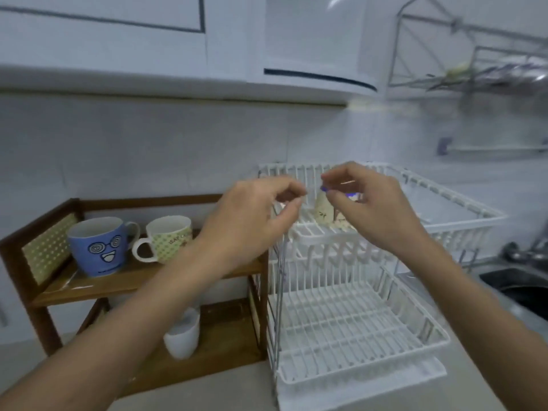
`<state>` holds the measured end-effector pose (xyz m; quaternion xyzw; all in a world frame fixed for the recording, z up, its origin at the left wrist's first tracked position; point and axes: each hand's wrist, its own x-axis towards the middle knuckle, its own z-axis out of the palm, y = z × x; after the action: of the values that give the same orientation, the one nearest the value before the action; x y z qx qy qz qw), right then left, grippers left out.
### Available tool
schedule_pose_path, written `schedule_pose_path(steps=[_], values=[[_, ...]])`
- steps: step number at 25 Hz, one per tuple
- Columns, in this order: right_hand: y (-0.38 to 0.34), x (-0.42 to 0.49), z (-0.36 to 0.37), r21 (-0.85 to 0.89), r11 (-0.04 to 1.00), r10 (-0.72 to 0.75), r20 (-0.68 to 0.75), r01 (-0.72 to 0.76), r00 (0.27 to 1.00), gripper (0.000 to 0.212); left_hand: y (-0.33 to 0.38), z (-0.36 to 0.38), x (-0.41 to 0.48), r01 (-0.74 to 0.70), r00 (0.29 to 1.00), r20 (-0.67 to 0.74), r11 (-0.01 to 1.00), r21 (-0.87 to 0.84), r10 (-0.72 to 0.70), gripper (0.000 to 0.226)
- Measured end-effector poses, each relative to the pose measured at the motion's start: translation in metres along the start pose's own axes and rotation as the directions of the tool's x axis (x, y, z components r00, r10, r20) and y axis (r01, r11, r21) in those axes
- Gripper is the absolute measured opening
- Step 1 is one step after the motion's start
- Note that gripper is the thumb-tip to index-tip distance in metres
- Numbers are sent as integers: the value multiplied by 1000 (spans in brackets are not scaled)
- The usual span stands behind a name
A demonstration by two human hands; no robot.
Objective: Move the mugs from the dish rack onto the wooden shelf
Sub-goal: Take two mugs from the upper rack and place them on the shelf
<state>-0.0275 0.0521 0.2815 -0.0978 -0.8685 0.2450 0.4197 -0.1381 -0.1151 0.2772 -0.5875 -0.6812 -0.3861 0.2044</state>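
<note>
Shelf [89, 284], left, already has three mugs: blue [96, 247] and green [169, 238] on top, white [182, 336] below. Rack [355, 321] lower tier bare; last mug [324, 213] on top tier, far side. Left hand [252, 218] and right hand [367, 209] part-curled, gripping nothing, hovering by it. Next, I'd guess: grab it, lift clear of the wires, carry left

Both hands [320, 215] over dish rack [462, 215], empty.

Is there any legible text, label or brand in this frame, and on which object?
Green patterned mug on the wooden shelf: printed lettering, too blurred to read.
Blue face mug: small print near the base, too small to read.
Cream mug in the dish rack: a dark mark, unreadable.
No other text.
</note>
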Motion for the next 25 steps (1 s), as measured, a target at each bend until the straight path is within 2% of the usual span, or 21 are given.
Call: schedule_pose_path(steps=[1,2,3,4,5,7,8,10,12,14,16,18,20,22,23,25], values=[[17,18,-13,-123,992,25,41,-20,999,23,1,9,21,-82,996,42,993,89,79,25],[34,34,-25,-307,952,49,140,-4,989,26,0,20,42,-172,981,127,965,197,149,29],[50,47,-34,-516,854,94,280,67,955,31,-1,33,61,-277,948,243,907,316,205,34],[64,56,-40,-681,708,167,418,186,893,37,-4,46,78,-398,896,374,808,434,241,39],[73,63,-46,-766,554,240,522,325,819,41,-6,61,92,-530,823,509,662,529,252,45],[87,70,-50,-747,356,314,662,562,681,46,-10,88,109,-751,648,735,328,573,199,57],[94,73,-52,-701,279,305,713,656,632,48,-13,101,114,-808,585,798,193,557,145,66],[111,77,-56,-620,117,281,770,776,573,59,-21,121,121,-842,538,842,-18,539,28,86],[128,81,-57,-602,16,310,762,798,568,74,-24,132,128,-856,507,860,-155,494,-58,101],[144,84,-53,-615,-58,308,738,786,601,72,-21,140,138,-869,481,869,-198,454,-116,105],[156,87,-48,-661,-83,257,709,746,657,56,-19,148,147,-877,465,871,-221,427,-161,104],[163,89,-44,-706,-109,194,676,700,711,43,-22,155,153,-879,457,876,-232,417,-153,103],[168,90,-46,-736,-125,140,650,665,747,40,-25,157,155,-878,456,885,-213,429,-97,95],[171,88,-57,-796,-38,144,593,604,792,52,-31,153,155,-865,487,873,-152,478,-29,87],[170,87,-65,-833,56,160,551,550,819,63,-35,150,154,-843,529,849,-109,527,12,86],[165,82,-84,-861,340,165,449,377,878,74,-42,137,150,-754,656,750,27,656,83,91]])
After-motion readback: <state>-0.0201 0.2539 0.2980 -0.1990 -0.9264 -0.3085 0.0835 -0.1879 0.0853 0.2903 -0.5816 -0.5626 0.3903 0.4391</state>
